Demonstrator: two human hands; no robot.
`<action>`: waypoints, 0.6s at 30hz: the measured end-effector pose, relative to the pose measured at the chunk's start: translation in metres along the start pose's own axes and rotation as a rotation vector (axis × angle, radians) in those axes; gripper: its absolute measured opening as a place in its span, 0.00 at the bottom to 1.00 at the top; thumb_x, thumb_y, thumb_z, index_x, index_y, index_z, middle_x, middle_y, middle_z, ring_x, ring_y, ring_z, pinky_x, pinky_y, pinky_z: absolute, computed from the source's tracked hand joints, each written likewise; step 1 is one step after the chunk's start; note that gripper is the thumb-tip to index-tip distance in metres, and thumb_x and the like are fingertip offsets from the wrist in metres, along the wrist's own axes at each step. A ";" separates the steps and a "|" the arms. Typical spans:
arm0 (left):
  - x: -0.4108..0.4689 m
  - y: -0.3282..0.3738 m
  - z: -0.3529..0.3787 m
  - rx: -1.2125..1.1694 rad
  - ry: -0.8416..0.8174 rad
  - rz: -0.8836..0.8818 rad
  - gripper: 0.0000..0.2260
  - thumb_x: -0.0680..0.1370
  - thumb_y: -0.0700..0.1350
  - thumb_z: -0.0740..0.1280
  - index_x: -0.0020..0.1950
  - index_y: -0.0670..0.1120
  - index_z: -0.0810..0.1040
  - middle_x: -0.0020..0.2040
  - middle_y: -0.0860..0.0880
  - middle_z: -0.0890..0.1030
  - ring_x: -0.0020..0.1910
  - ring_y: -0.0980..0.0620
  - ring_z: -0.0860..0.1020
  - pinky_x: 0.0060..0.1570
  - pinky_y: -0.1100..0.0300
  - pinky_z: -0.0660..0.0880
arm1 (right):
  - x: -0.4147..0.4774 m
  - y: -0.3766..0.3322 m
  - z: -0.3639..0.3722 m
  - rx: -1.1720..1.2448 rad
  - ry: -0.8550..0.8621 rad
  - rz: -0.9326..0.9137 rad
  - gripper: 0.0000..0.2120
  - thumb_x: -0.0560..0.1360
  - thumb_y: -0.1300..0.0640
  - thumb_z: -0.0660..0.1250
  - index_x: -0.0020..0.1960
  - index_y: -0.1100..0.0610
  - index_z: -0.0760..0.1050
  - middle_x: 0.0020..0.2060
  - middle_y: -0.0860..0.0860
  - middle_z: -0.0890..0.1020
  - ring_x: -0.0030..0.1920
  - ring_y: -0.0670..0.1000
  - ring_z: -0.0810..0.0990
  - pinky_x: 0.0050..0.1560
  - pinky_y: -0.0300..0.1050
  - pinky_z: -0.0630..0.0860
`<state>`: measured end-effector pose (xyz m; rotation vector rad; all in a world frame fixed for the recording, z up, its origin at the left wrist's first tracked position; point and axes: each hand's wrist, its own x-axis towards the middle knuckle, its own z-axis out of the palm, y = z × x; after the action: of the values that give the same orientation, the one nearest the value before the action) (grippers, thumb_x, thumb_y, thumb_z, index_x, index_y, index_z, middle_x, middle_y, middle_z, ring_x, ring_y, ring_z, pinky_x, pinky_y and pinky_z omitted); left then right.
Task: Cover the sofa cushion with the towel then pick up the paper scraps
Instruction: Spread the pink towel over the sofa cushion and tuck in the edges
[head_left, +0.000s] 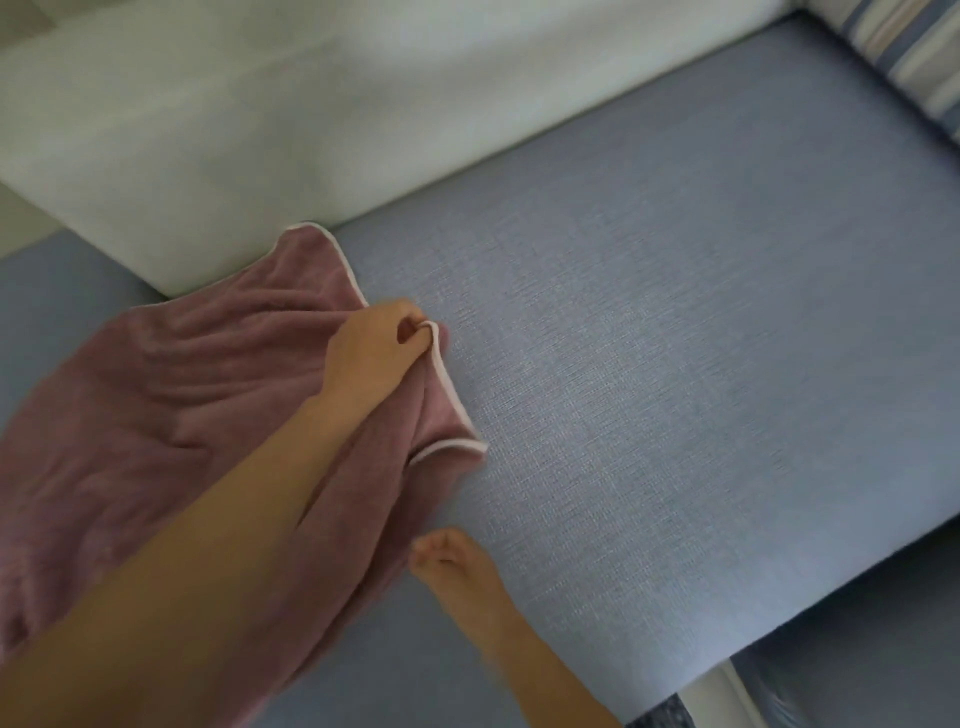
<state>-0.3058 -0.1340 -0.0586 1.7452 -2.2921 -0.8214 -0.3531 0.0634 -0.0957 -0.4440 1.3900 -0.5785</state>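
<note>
A mauve towel (156, 405) with white piping lies crumpled on the left part of the blue sofa cushion (675, 364). My left hand (379, 348) reaches across it and pinches the piped edge between thumb and fingers, lifting a fold. My right hand (452, 566) is lower, at the towel's near edge, with curled fingers that seem to pinch the cloth; the blur hides the exact grip. Most of the cushion to the right is bare. No paper scraps show in this view.
A cream back cushion (260, 130) runs along the far side. A striped pillow (904, 52) sits in the top right corner. The seat's front edge (779, 639) drops off at the lower right, with a white frame strip (727, 691) below.
</note>
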 end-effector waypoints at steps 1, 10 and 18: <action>0.003 0.009 0.001 0.001 -0.003 0.009 0.06 0.76 0.47 0.63 0.47 0.46 0.78 0.43 0.51 0.77 0.44 0.52 0.73 0.47 0.57 0.68 | 0.003 -0.004 -0.005 0.105 -0.019 0.022 0.11 0.75 0.60 0.64 0.57 0.53 0.70 0.49 0.49 0.76 0.41 0.34 0.74 0.39 0.21 0.69; 0.012 0.052 0.009 -0.043 -0.033 0.058 0.08 0.74 0.54 0.65 0.41 0.51 0.74 0.36 0.55 0.73 0.41 0.52 0.73 0.42 0.58 0.66 | 0.044 -0.053 -0.043 0.522 0.233 0.086 0.08 0.74 0.56 0.67 0.39 0.54 0.69 0.37 0.53 0.76 0.35 0.48 0.75 0.35 0.38 0.72; 0.027 0.041 0.010 0.214 -0.107 -0.127 0.24 0.72 0.67 0.56 0.45 0.47 0.75 0.46 0.49 0.76 0.46 0.47 0.76 0.43 0.57 0.66 | 0.069 -0.060 -0.081 -0.408 0.545 0.052 0.17 0.75 0.55 0.64 0.62 0.57 0.69 0.59 0.56 0.72 0.56 0.58 0.75 0.47 0.46 0.71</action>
<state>-0.3534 -0.1483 -0.0516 1.9999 -2.4387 -0.7293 -0.4353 -0.0230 -0.1237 -0.6001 2.0524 -0.3823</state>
